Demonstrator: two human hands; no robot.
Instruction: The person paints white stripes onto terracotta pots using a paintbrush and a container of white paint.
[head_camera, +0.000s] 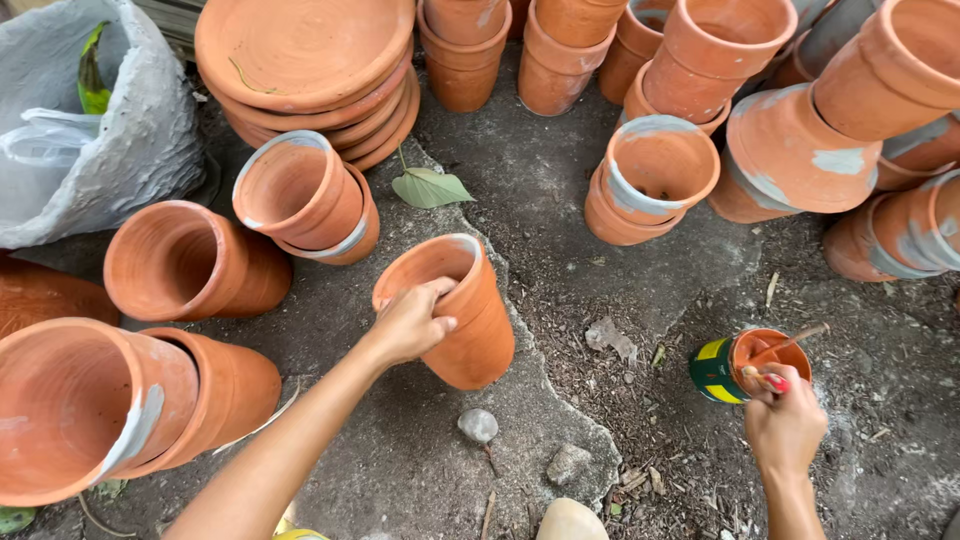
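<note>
The left hand (408, 322) grips a clay pot's (462, 325) rim while the right hand (785, 420) dips a brush (790, 345) into a paint tin (740, 365).

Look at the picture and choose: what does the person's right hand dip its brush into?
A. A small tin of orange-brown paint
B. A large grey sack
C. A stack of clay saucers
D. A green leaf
A. The right hand holds a thin brush whose tip is in the small open tin of orange-brown paint on the ground, while the left hand grips the rim of a tilted clay pot.
</note>
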